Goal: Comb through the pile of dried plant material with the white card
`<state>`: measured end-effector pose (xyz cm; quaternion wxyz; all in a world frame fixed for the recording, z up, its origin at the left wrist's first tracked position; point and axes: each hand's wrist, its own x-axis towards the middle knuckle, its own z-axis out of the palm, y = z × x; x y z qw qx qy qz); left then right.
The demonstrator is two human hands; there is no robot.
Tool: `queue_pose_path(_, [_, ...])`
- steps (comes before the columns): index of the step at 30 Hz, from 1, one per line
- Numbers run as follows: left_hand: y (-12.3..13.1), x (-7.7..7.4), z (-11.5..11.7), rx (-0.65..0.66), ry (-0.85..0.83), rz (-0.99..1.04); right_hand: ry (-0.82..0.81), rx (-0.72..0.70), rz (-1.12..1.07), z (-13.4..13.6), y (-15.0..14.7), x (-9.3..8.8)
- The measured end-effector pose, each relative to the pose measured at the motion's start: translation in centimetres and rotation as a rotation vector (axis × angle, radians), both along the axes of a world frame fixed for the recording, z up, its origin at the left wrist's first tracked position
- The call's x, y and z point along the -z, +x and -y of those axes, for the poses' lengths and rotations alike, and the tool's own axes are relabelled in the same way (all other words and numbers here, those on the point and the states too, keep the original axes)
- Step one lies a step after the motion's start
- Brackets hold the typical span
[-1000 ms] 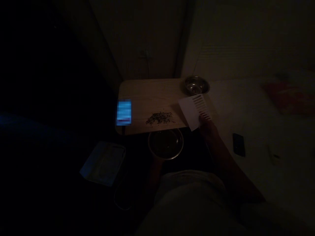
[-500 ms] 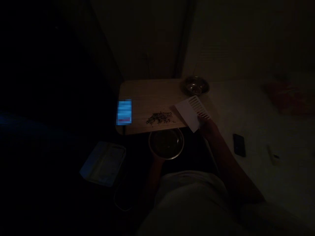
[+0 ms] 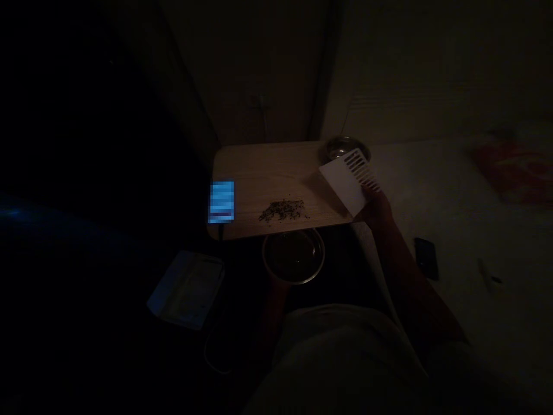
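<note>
In dim light, my right hand point(image 3: 375, 206) grips a flat white slotted panel point(image 3: 345, 181) by its right edge. The panel is raised over the right part of the small wooden table point(image 3: 259, 167). Left of it on the tabletop lies a scatter of small dark pieces point(image 3: 283, 210), too small to name. My left hand point(image 3: 280, 283) is at the near rim of a round metal bowl point(image 3: 294, 256), which is just under the table's front edge. Its fingers are mostly hidden beneath the bowl. What lies inside this bowl is too dark to tell.
A second metal bowl point(image 3: 332, 148) stands at the table's back right corner, partly behind the panel. A lit screen point(image 3: 222, 202) is at the left end. A pale box-like container point(image 3: 188, 290) sits low at left. On the pale surface at right lies a dark phone point(image 3: 426, 258).
My right hand has lifted the slotted panel up and to the right, away from the dark pieces. The bowl at my left hand keeps its place under the table edge.
</note>
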<state>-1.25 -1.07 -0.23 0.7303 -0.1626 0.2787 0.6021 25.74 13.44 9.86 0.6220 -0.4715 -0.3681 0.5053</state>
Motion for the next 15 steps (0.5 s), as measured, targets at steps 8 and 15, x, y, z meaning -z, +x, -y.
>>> queue_pose_path(8, [-0.1, 0.0, -0.3, -0.040, -0.083, 0.002, -0.001, 0.123, 0.030, 0.0, 1.3, 2.4])
queue_pose_path(15, [0.2, 0.3, -0.2, -0.023, -0.088, 0.006, 0.000, 0.195, 0.007, 0.1, 1.3, 2.6])
